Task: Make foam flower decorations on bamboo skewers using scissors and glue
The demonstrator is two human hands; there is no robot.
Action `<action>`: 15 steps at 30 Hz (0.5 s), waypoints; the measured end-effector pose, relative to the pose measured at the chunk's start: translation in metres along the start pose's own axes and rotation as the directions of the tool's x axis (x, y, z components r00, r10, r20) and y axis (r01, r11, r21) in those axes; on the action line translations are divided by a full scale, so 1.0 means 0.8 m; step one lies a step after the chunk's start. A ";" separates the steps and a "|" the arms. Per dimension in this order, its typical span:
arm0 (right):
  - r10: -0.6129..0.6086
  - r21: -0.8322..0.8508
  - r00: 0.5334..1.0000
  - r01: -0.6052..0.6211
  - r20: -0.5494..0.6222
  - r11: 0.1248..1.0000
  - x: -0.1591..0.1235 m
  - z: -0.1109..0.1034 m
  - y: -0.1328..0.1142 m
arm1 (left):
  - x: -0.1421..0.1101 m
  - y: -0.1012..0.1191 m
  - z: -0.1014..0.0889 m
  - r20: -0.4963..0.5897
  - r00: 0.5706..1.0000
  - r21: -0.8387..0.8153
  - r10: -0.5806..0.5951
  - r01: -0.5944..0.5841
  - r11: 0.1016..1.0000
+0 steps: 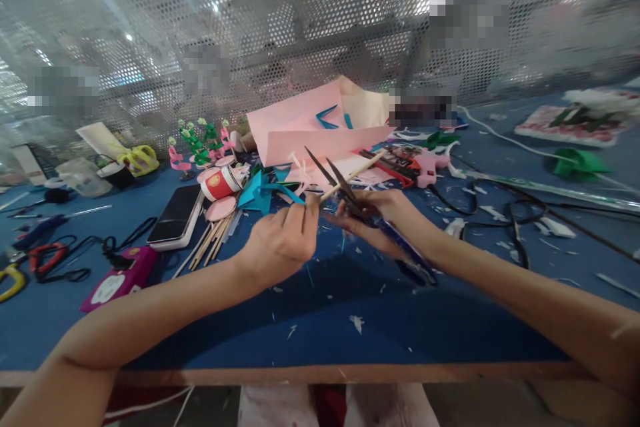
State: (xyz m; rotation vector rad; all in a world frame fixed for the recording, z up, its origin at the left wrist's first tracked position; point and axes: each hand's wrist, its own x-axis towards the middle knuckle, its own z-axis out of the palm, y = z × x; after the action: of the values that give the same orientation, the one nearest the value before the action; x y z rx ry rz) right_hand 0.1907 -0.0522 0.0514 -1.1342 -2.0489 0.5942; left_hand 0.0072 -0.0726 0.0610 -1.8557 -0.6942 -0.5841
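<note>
My left hand (280, 240) is closed in a pinch on one end of a thin pale wooden stick (361, 169), which slants up and away to the right. Fingers of my right hand (387, 210) are wrapped around dark scissors (345, 195) with blue handles. Their blades are apart and point up and to the left, crossing the stick close to my left hand. Whether the blades touch the stick, I cannot tell. Just left of the hands lies a blue folded paper pinwheel (260, 193), beside several loose wooden sticks (213, 243).
Pink paper (310, 140) stands behind the hands. A phone (177, 213), a purple box (123, 277) and a paper cup (220, 183) lie left. A pink glue gun (430, 163) and dark cables (515, 227) lie right. Perforated metal mesh (280, 27) rises behind the table.
</note>
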 end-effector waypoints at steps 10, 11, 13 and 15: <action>0.140 -0.028 0.989 -0.138 0.043 0.990 0.000 -0.004 -0.006 | 0.002 -0.017 0.010 0.227 0.961 -0.110 -0.158 0.187 0.976; 0.144 -0.028 0.989 -0.143 0.038 0.989 0.000 -0.004 -0.005 | 0.001 -0.015 0.009 0.219 0.964 -0.108 -0.153 0.180 0.978; 0.148 -0.028 0.988 -0.148 0.031 0.989 0.000 -0.003 -0.003 | 0.001 -0.014 0.008 0.170 0.976 -0.086 -0.135 0.151 0.985; 0.153 -0.012 0.988 -0.153 0.034 0.988 -0.002 -0.001 -0.001 | 0.002 -0.014 0.006 0.095 0.988 -0.051 -0.119 0.124 0.991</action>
State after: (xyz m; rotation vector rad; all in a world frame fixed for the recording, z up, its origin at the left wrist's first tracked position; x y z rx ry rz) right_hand 0.1912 -0.0537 0.0518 -1.3037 -2.0077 0.6849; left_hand 0.0007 -0.0642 0.0673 -1.9116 -0.8643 -0.6050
